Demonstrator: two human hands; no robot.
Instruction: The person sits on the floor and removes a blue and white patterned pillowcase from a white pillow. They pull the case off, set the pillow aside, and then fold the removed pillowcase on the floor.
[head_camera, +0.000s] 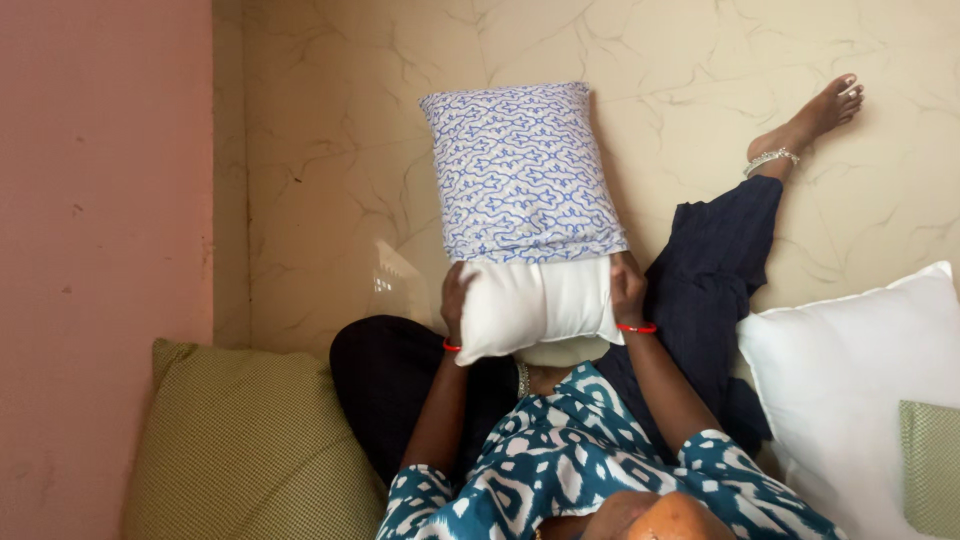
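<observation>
**Pillow held up, cover partly on**

A person sat on the floor (400, 120), seen from above, holding a pillow (535, 305) upright in front of the body. A blue-and-white patterned cover (520, 170) sat over the far part of the pillow; the near white part stuck out bare below the cover's edge.

The left hand (455, 300) gripped the pillow's left side just below the cover edge, fingers curled around the white fabric, mostly hidden behind it. The right hand (627, 288) gripped the right side at the cover's lower edge, fingers closed on pillow and cover edge together; exact finger placement could not be told. Each wrist wore a red band (637, 328).

The pillow stood at scene centre, above the lap, apart from the floor as far as could be seen.

The person wore a teal-and-white printed top (570, 450) and dark trousers (710, 270). One leg stretched far right, bare foot (815, 115) with a silver anklet (772, 158) resting on the cream marble-look floor.

A green cushion (240, 450) lay near left, against a pink wall (100, 250). A white pillow (850, 380) lay near right, touching the trousers, with a green patch (932, 460) at the right edge of the frame.
</observation>
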